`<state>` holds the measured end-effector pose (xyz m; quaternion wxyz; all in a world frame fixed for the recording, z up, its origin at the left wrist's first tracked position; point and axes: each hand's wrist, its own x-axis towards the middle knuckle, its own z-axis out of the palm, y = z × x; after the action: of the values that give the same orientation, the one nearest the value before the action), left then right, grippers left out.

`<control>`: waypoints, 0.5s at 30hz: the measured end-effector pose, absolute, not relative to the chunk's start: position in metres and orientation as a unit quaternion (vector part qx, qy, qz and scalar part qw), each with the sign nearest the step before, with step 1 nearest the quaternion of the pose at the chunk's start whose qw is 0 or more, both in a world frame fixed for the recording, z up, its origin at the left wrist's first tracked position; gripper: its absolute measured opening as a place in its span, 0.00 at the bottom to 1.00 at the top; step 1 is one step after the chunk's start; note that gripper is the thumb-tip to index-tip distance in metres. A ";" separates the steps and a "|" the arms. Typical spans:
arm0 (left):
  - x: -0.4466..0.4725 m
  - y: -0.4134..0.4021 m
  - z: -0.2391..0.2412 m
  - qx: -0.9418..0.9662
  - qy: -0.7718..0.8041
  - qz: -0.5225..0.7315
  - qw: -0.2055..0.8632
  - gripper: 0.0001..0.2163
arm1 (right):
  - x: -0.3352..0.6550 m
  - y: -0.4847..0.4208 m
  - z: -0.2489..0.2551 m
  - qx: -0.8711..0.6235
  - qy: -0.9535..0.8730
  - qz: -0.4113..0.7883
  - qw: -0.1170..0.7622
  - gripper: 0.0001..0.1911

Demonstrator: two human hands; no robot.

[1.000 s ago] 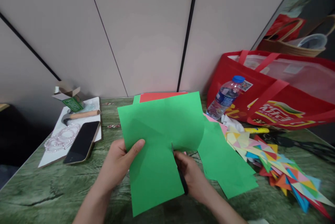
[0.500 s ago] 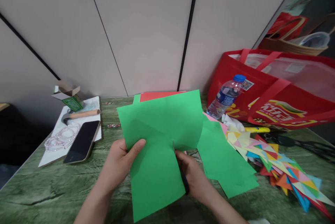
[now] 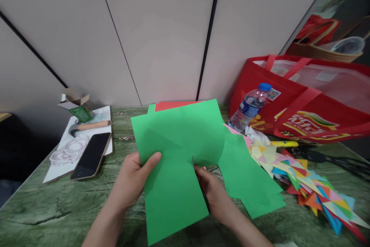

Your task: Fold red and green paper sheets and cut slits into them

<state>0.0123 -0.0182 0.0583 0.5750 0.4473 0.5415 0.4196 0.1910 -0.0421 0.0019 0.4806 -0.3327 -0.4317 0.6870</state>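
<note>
My left hand (image 3: 138,173) pinches the left edge of a green paper sheet (image 3: 173,200), thumb on the near face and fingers behind it. A long slit runs up the sheet from its lower right, and the part to the right of it bends away. In my right hand (image 3: 212,191) is a pair of scissors (image 3: 193,159); a blade tip shows at the top of the slit, while most of the tool is hidden by the hand and paper. More green paper (image 3: 248,177) lies on the table just right of the held sheet.
A red bag (image 3: 289,104) and a water bottle (image 3: 250,108) stand at the back right. Folded coloured paper pieces (image 3: 315,185) spread along the right. At left are a phone (image 3: 91,156), a hammer (image 3: 92,125), a beaded string (image 3: 69,150) and a small green box (image 3: 79,110).
The lower flap of the green sheet has swung slightly right over the scissors' handles, hiding more of them. Both hands stay in nearly the same place.
</note>
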 end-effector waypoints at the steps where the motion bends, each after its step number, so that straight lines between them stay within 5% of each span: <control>1: 0.011 -0.018 0.056 0.463 0.547 0.415 0.561 0.11 | 0.191 -0.042 0.002 -0.333 -0.433 0.685 0.481 0.19; 15: 0.008 -0.019 0.057 0.516 0.564 0.393 0.511 0.12 | 0.191 -0.041 0.000 -0.348 -0.438 0.674 0.482 0.14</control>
<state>0.0085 -0.0186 0.0568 0.5111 0.5164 0.5636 0.3930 0.1915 -0.0410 0.0002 0.4822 -0.3479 -0.4385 0.6740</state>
